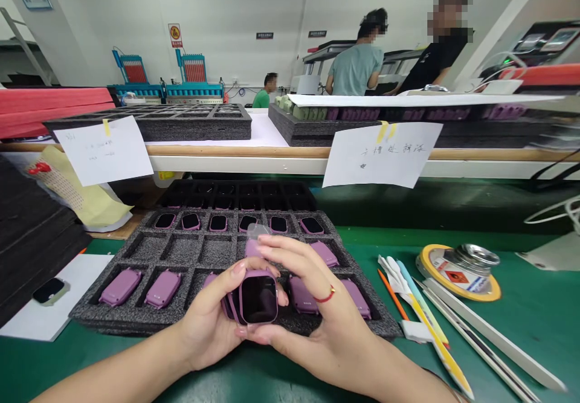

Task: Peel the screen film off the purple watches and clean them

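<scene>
My left hand [203, 318] is closed around a purple smartwatch body [258, 297] with a black screen turned towards me. At least one more purple watch body [231, 307] is stacked behind it in the same hand. My right hand [324, 315] closes on the front watch from the right, its thumb below and its fingers arched over the top. A clear piece of film [259, 231] shows just above the right fingertips; what holds it is hidden. Both hands are over a black foam tray [181, 291] whose compartments hold several purple watch bodies [121, 287], some screen up, some back up.
A green watch body [49, 291] lies on white paper at left. Right of the tray are an orange stick [393, 294], swabs, pens, white strips [493, 333] and a metal can [477, 258] by a yellow-rimmed disc. Above runs a shelf edge [272, 164]; people stand beyond.
</scene>
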A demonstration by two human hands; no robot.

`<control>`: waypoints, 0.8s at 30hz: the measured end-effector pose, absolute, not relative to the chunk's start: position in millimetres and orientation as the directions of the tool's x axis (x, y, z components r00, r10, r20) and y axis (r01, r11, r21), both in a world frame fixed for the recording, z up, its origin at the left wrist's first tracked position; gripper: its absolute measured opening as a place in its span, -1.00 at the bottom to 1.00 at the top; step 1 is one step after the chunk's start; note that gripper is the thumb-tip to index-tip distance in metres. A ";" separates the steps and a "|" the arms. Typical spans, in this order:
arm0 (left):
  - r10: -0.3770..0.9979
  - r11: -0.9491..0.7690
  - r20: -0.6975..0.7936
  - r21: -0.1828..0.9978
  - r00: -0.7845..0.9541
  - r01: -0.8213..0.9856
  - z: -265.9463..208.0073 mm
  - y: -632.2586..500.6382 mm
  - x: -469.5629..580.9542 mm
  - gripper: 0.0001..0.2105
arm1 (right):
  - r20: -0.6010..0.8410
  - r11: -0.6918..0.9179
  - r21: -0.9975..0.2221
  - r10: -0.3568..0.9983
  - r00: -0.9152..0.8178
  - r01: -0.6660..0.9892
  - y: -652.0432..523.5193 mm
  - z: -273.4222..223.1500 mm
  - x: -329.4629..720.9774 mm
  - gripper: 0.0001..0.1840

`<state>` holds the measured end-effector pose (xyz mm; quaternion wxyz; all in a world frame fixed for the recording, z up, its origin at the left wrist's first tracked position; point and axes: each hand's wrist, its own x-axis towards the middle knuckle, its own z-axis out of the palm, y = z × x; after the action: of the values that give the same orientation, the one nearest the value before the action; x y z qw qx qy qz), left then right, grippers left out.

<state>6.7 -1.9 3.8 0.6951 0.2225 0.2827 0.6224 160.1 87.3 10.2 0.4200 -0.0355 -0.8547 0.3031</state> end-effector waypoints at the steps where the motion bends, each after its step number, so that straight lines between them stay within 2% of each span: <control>1: 0.991 0.130 -0.106 0.653 0.080 -0.746 3.9 -1.3 6.8 -0.67 | 0.726 0.820 -0.536 0.325 -0.606 -0.202 87.7 11.1 161.2 -0.30; 3: 0.990 0.142 -0.100 0.634 0.102 -0.760 4.3 0.2 7.4 -0.68 | 0.802 0.848 -0.485 0.335 -0.495 -0.211 88.9 13.7 165.0 -0.50; 5: 0.990 0.143 -0.094 0.624 0.108 -0.768 4.8 1.3 8.3 -0.68 | 0.859 0.903 -0.385 0.276 -0.431 -0.190 90.0 17.4 170.4 -0.64; 8: 0.987 0.160 -0.113 0.608 0.115 -0.777 5.4 1.2 9.0 -0.68 | 0.850 0.947 -0.255 0.123 -0.513 -0.197 89.5 22.1 176.9 -0.75; 10: 0.982 0.179 -0.152 0.589 0.110 -0.788 5.9 0.1 8.5 -0.67 | 0.821 0.945 -0.226 0.055 -0.568 -0.235 88.2 22.0 177.7 -0.78; 14: 0.975 0.196 -0.200 0.571 0.096 -0.797 7.0 -1.4 7.1 -0.66 | 0.863 0.951 -0.144 -0.014 -0.505 -0.272 87.0 15.7 173.0 -0.76; 18: 0.974 0.186 -0.217 0.573 0.072 -0.798 7.6 -0.3 7.6 -0.65 | 0.830 0.971 -0.087 -0.053 -0.555 -0.222 87.6 14.5 169.4 -0.77; 20: 0.980 0.162 -0.191 0.589 0.059 -0.792 7.6 0.1 9.0 -0.64 | 0.819 0.981 -0.106 -0.004 -0.573 -0.160 86.3 15.7 168.0 -0.65; 22: 0.988 0.135 -0.146 0.636 0.054 -0.759 7.1 -0.2 10.7 -0.64 | 0.789 0.970 -0.219 0.114 -0.604 -0.103 83.9 16.5 166.2 -0.38; 24: 0.991 0.114 -0.128 0.688 0.034 -0.717 6.0 -1.4 12.0 -0.64 | 0.722 0.931 -0.356 0.219 -0.656 -0.081 81.4 17.1 164.6 -0.25</control>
<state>12.0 -1.4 6.0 0.6822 0.2269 0.3022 0.6259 164.6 81.4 17.1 0.4129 -0.0386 -0.8916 0.1819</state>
